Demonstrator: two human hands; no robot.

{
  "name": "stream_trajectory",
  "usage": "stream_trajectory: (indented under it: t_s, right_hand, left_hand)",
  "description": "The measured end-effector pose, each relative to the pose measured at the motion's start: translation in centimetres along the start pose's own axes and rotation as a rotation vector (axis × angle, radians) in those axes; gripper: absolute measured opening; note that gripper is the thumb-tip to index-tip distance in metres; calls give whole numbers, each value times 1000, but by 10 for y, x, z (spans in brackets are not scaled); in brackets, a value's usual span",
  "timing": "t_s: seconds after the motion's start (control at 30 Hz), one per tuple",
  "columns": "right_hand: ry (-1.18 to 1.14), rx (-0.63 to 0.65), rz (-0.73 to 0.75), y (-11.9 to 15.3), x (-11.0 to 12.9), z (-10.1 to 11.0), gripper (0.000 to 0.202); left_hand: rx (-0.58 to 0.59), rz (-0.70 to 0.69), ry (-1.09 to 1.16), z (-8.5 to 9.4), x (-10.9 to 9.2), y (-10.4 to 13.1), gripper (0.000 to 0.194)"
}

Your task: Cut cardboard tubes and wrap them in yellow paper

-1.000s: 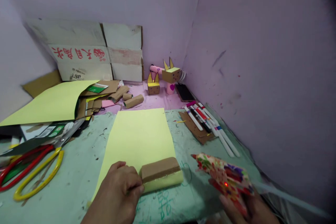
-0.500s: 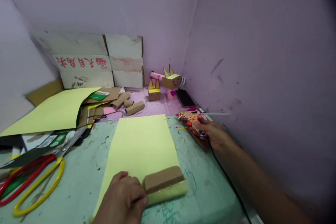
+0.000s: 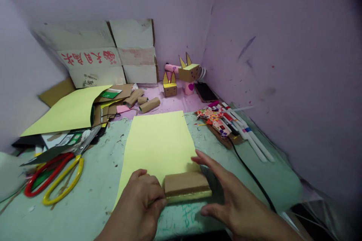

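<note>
the left hand (image 3: pixel 141 199) has its fingers closed on the left end of the cardboard (image 3: pixel 186 182), a brown, flattish block with a strip of yellow along its near edge. the cardboard lies across the near end of the yellow paper (image 3: pixel 158 139), on the green-covered tabletop (image 3: pixel 93 203). the right hand (image 3: pixel 224 194) is by the other end — thumb and fingers spread wide, holding nothing; whether a fingertip touches the paper, i cannot tell.

farther back on the right, the glue gun (image 3: pixel 216 119) lies over the markers (image 3: pixel 256 147) and a brown scrap (image 3: pixel 223 142), its black cord (image 3: pixel 251 175) trailing toward the right forearm. on the left, the scissors (image 3: pixel 80 171) lie with blades pointing away. beyond the paper are tubes (image 3: pixel 149 104), two eared box figures (image 3: pixel 170 89) and a phone (image 3: pixel 206 92).
</note>
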State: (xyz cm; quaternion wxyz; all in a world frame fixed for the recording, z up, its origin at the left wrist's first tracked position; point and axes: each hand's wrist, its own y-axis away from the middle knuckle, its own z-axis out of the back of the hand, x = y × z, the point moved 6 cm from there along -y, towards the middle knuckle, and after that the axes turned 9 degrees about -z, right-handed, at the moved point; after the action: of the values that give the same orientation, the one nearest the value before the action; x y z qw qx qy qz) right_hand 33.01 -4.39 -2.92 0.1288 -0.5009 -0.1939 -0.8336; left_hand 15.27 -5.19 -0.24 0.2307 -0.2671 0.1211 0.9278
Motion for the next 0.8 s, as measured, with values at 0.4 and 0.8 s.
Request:
stream_trajectory:
  t_s: [0.4,0.8]
  right_hand:
    - [192,101,50,2,0,-6,51]
    - [240,157,217,-17,27,-1,29]
  left_hand:
    - [-114,-83,127,50,10,-6,23]
    - [189,-374,-443,-2,22,-108,43]
